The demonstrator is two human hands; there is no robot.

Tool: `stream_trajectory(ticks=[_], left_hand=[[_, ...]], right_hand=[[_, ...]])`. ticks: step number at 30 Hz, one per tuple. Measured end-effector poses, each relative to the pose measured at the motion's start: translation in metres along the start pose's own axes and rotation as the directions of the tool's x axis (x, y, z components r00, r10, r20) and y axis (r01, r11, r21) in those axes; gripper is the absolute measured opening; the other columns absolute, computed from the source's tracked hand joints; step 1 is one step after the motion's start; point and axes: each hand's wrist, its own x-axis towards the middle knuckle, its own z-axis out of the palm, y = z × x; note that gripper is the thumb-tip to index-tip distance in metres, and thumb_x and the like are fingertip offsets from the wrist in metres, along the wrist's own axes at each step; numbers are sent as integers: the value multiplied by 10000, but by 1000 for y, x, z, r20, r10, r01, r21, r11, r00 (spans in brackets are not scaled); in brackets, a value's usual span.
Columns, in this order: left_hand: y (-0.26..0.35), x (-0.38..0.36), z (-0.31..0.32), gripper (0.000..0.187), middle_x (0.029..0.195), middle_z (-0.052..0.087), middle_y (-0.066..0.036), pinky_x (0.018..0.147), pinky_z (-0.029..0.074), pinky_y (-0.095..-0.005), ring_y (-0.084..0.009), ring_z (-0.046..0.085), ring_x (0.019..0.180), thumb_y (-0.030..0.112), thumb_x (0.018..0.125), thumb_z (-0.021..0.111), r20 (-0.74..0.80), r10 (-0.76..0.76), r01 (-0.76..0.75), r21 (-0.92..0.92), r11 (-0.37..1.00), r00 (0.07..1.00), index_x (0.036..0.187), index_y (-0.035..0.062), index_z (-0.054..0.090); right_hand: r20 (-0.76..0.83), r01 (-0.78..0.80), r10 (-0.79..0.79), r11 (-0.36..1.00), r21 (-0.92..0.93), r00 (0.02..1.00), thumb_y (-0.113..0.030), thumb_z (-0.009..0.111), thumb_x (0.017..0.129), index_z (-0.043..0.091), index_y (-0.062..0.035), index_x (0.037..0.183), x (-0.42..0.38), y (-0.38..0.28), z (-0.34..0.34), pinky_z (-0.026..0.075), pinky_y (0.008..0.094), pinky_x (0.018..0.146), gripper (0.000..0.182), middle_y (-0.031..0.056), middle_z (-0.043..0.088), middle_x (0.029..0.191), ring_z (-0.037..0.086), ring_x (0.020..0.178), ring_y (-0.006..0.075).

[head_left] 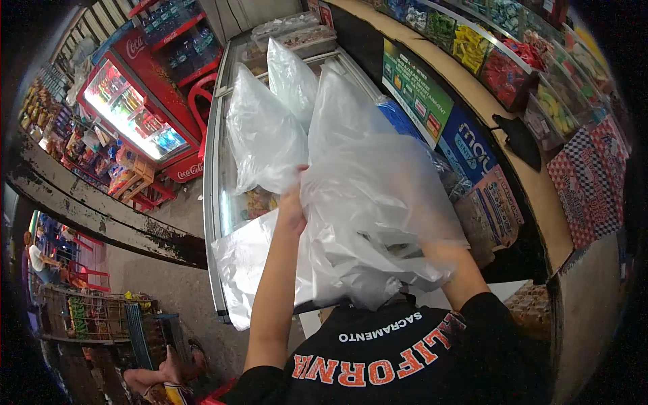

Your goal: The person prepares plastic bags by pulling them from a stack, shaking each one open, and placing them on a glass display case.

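Observation:
My left hand [292,206] is closed on the left side of a large translucent plastic bag [351,196]. My right hand [415,202] is inside that bag, a blurred shape behind the plastic, its fingers not distinguishable. The bag's loose, crumpled mouth hangs toward my chest. Just beyond stand bulging, pointed plastic bags: one at the left [263,131], one farther back [291,81] and one behind the bag I hold [341,101]. Their pale contents cannot be made out. Flat white plastic sheeting [253,260] lies under my left forearm.
The bags rest on a glass-topped display freezer [226,88] with plastic tubs [297,40] at its far end. A shelf with packaged sweets [472,47] runs along the right. A red drinks fridge [135,101] stands left. At lower left, a person's bare legs [158,374] show.

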Motion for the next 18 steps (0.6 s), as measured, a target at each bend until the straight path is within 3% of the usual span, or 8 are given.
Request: stream_trajectory(ticks=[2, 11, 14, 16, 18], left_hand=[[-9, 21, 0, 215, 907, 519, -75, 672, 418, -253, -161, 512, 806, 142, 800, 436, -30, 254, -217, 431, 876, 967, 979, 31, 482], [-60, 32, -53, 267, 907, 512, -70, 686, 391, -249, -150, 479, 824, 173, 800, 433, -143, 224, -109, 554, 825, 964, 1023, 32, 476], [-68, 8, -90, 338, 943, 499, -63, 743, 365, -253, -141, 443, 867, 231, 814, 430, -144, 263, -143, 552, 821, 954, 1110, 69, 442], [-29, -36, -69, 381, 1005, 479, -62, 788, 334, -246, -147, 422, 906, 298, 837, 383, -225, 157, -39, 453, 891, 962, 1176, 125, 393], [21, -86, -35, 391, 1049, 463, -66, 832, 307, -251, -162, 422, 921, 344, 851, 336, -277, 156, 74, 670, 739, 948, 1184, 145, 388]], right_hand=[[-2, 9, -9, 998, -63, 1000, -190, 475, 784, 458, -54, 1023, 9, -3, -2, 415, 276, 656, 276, 63, 521, 892, 507, 757, 149], [-45, 55, -74, 943, -327, 996, -182, 498, 773, 438, -63, 1061, 27, -14, -18, 415, 264, 613, 317, 54, 514, 901, 509, 729, 137], [-54, 44, -73, 911, -409, 996, -180, 506, 769, 432, -66, 1073, 21, -10, -24, 416, 260, 599, 333, 51, 511, 904, 510, 720, 133], [-87, 10, -50, 914, -405, 995, -192, 512, 771, 418, -82, 1102, 12, -27, -15, 419, 266, 608, 362, 53, 505, 934, 511, 742, 137], [-131, 15, -56, 957, -290, 990, -201, 514, 777, 412, -90, 1118, -20, -76, -6, 420, 266, 619, 373, 57, 501, 960, 512, 753, 143]])
